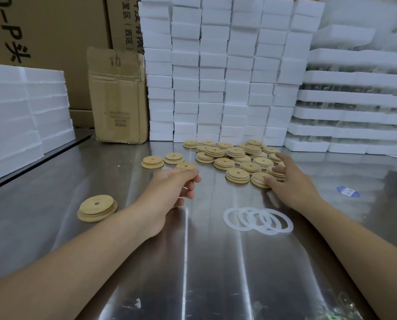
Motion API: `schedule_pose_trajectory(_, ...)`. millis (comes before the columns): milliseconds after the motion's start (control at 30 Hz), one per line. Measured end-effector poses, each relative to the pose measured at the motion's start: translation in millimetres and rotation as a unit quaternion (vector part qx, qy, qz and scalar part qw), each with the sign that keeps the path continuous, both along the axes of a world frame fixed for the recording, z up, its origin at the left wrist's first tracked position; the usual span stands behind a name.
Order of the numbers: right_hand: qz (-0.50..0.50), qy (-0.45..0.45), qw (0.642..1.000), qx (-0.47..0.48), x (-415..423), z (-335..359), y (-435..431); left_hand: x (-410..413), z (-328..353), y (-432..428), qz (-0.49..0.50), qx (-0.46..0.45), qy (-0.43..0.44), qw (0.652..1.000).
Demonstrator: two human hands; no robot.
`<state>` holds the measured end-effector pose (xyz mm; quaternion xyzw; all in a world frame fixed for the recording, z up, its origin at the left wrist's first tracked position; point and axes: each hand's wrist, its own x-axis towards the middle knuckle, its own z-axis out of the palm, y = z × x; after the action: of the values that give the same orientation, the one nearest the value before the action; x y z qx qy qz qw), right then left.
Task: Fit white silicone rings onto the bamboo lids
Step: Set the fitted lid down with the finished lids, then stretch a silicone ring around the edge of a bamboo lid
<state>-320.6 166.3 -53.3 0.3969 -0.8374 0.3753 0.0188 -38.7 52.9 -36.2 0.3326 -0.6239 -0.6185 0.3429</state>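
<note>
On the table (54, 181), a pile of lids (234, 155) is lying at the far centre, before stacked foam blocks (216, 77). Three lids (169, 159) are lying left of the pile, and one lid (97, 207) is sitting nearer, far left. Overlapping rings (258, 219) are lying near right. A cardboard box (119, 95) is standing behind, left of the blocks.

Small carton (119, 95) standing on table: "10" printed near top edge; a block of small print lower on its face, too blurred to read. Large carton (15, 31) behind, left: "-P头" in bold, cut off by frame. Next carton (123, 19): "(西区)". Blue sticker (348, 192) on table: illegible.
</note>
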Motion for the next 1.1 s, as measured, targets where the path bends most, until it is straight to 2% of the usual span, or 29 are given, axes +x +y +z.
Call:
schedule_pose_trajectory(67, -0.002, 0.001, 1.0, -0.001, -1.4, -0.8, 0.2, -0.7, 1.3, 0.5, -0.001, -0.026, -0.011, 1.0)
schedule_pose_trajectory(100, -0.003, 0.003, 1.0, -0.002, -1.7, -1.0, 0.0, -0.3, 3.0, 0.6, 0.0, -0.068, -0.024, 0.997)
schedule_pose_trajectory(133, -0.004, 0.004, 1.0, -0.003, -2.0, -1.2, -0.3, 1.5, 4.9, 0.1, 0.001, -0.138, -0.049, 0.989)
schedule_pose_trajectory(167, -0.005, 0.004, 1.0, -0.004, -2.3, -1.4, -1.0, 4.6, 7.3, -1.5, 0.002, -0.237, -0.096, 0.967)
schedule_pose_trajectory(200, -0.007, 0.003, 1.0, -0.005, -2.8, -1.6, -1.8, 8.5, 9.6, -3.9, 0.008, -0.351, -0.169, 0.921)
schedule_pose_trajectory(233, -0.008, 0.002, 1.0, -0.005, -3.4, -1.9, -2.8, 13.8, 13.8, -4.8, 0.022, -0.454, -0.251, 0.855)
schedule_pose_trajectory(267, -0.009, 0.001, 1.0, -0.005, -3.7, -2.3, -3.5, 19.4, 20.0, -6.3, 0.041, -0.526, -0.31, 0.791)
schedule_pose_trajectory(300, -0.008, 0.0, 1.0, -0.005, -3.6, -2.6, -3.9, 26.0, 27.7, -8.9, 0.053, -0.552, -0.344, 0.758)
schedule_pose_trajectory(333, -0.008, -0.003, 1.0, -0.004, -3.3, -2.8, -4.0, 33.1, 35.2, -14.3, 0.047, -0.539, -0.374, 0.753)
schedule_pose_trajectory(400, -0.01, -0.01, 1.0, -0.005, -2.8, -1.8, -3.9, 47.5, 49.8, -26.6, -0.004, -0.455, -0.464, 0.76)
schedule_pose_trajectory(467, -0.008, -0.015, 1.0, -0.003, -1.5, -1.5, -3.6, 62.2, 60.3, -35.9, -0.063, -0.356, -0.568, 0.74)
schedule_pose_trajectory(567, -0.009, -0.019, 1.0, 0.011, 0.1, 0.6, -3.4, 75.9, 65.5, -44.1, -0.097, -0.246, -0.604, 0.752)
schedule_pose_trajectory(633, -0.011, -0.023, 1.0, 0.016, 1.8, 1.4, -2.4, 77.9, 62.0, -48.1, -0.107, -0.259, -0.619, 0.733)
schedule_pose_trajectory(700, -0.011, -0.024, 1.0, 0.017, 4.0, 2.1, -1.4, 75.2, 55.2, -51.8, -0.086, -0.315, -0.617, 0.716)
schedule_pose_trajectory(733, -0.01, -0.023, 1.0, 0.017, 4.8, 2.7, -0.9, 71.6, 52.2, -51.4, -0.069, -0.345, -0.587, 0.729)
schedule_pose_trajectory(800, -0.009, -0.018, 1.0, 0.018, 6.6, 2.9, -0.1, 61.8, 47.9, -46.1, -0.051, -0.385, -0.481, 0.786)
schedule_pose_trajectory(833, -0.008, -0.014, 1.0, 0.018, 7.7, 2.9, -0.1, 56.5, 44.7, -41.9, -0.054, -0.394, -0.443, 0.803)
schedule_pose_trajectory(867, -0.007, -0.009, 1.0, 0.017, 8.8, 3.5, -0.1, 51.2, 41.1, -37.9, -0.067, -0.403, -0.436, 0.802)
schedule_pose_trajectory(1000, 0.009, 0.032, 0.999, 0.014, 16.3, 7.1, -0.4, 37.8, 21.8, -30.0, -0.085, -0.463, -0.463, 0.751)
schedule_pose_trajectory(1100, 0.072, 0.05, 0.996, -0.033, 30.8, 13.9, 0.9, 31.4, 12.2, -29.7, -0.061, -0.498, -0.421, 0.755)
